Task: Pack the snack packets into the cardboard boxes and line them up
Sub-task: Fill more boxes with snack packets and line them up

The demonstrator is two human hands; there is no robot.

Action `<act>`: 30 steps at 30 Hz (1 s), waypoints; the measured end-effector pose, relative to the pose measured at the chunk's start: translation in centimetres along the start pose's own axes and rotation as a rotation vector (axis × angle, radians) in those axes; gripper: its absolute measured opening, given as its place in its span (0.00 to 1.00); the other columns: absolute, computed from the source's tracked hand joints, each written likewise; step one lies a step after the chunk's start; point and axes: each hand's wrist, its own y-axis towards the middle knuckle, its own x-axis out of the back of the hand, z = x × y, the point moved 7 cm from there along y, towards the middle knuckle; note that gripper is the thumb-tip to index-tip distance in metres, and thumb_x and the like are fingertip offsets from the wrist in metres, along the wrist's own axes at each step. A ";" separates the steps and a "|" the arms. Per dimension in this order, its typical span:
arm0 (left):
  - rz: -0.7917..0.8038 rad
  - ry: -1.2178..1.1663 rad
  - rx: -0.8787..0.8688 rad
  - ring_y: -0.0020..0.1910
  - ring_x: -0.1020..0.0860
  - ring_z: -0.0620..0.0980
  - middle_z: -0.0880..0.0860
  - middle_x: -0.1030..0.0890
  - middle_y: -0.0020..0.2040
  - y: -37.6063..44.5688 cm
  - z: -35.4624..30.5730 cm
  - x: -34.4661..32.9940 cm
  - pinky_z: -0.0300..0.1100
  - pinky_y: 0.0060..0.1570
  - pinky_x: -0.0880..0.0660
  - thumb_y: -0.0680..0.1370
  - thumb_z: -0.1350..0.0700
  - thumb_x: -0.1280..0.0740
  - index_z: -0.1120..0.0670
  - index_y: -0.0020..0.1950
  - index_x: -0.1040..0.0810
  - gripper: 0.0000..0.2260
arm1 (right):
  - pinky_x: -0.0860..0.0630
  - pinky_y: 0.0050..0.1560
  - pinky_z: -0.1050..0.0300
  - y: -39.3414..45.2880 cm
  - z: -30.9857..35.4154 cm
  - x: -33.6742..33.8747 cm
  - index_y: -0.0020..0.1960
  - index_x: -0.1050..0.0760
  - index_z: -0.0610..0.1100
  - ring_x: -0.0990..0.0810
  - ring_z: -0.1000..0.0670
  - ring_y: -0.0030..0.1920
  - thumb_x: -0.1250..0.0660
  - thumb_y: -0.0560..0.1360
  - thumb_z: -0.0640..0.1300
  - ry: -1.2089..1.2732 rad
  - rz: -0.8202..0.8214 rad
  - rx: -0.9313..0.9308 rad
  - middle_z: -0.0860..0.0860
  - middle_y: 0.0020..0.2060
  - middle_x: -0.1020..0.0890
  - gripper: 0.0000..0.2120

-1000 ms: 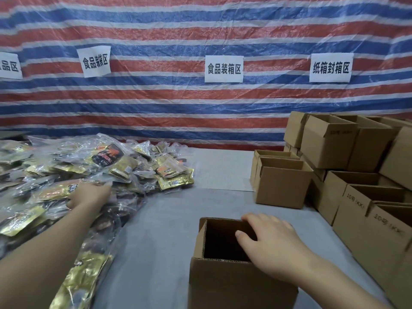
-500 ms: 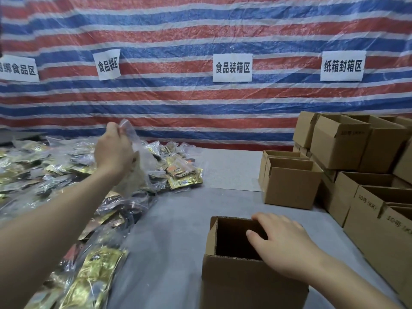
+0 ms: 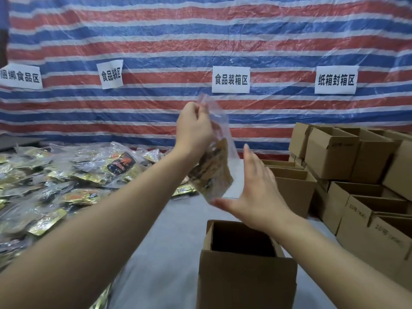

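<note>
Item: clear snack packet (image 3: 211, 172), held in the air over the middle of the surface (image 3: 169, 253), above and just beyond the near open cardboard box (image 3: 245, 275).

Left hand (image 3: 194, 130): raised, fingers pinching the packet's top edge, so the bag hangs down from it.

Right hand (image 3: 256, 197): fingers straight and spread wide, palm turned toward the bag's lower end, thumb just under it (whether it actually touches cannot be told).

Stock: loose heap of snack packets (image 3: 73, 181) at far left on the surface. Empty boxes (image 3: 356, 170) stacked at right, two more (image 3: 289, 184) in the middle distance.

Backdrop: striped tarpaulin (image 3: 200, 41) with paper signs (image 3: 230, 79).

Status: packet not yet in the box; judged to be mid-transfer.

Risks: the slick film is held only by a top pinch, so it could slip out and land beside the box. The bag hangs tilted, and a corner may catch the box rim and buckle. With neither hand on the box, a nudge could skew it out of line.
</note>
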 end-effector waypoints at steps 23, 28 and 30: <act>0.701 0.494 0.335 0.56 0.30 0.37 0.38 0.29 0.57 -15.8 11.4 0.0 0.27 0.48 0.33 0.82 0.52 0.38 0.44 0.69 0.29 0.15 | 0.20 0.58 0.51 -0.5 -3.6 0.0 0.64 0.24 0.62 0.19 0.45 0.58 0.28 0.74 0.51 1.019 0.201 0.031 0.48 0.55 0.19 0.19; 0.693 0.260 0.513 0.60 0.22 0.48 0.50 0.21 0.61 -17.4 13.2 -0.6 0.46 0.62 0.25 0.80 0.63 0.41 0.46 0.69 0.28 0.20 | 0.22 0.59 0.56 -2.3 -5.1 -3.6 0.64 0.25 0.49 0.17 0.49 0.56 0.26 0.74 0.47 0.764 0.416 -0.136 0.49 0.54 0.17 0.20; 0.673 0.289 0.505 0.58 0.22 0.48 0.50 0.21 0.60 -17.3 13.4 -0.6 0.42 0.57 0.24 0.80 0.63 0.42 0.45 0.68 0.28 0.20 | 0.22 0.59 0.56 -2.4 -5.0 -3.5 0.67 0.26 0.52 0.17 0.50 0.57 0.25 0.71 0.49 0.659 0.501 -0.128 0.51 0.56 0.17 0.25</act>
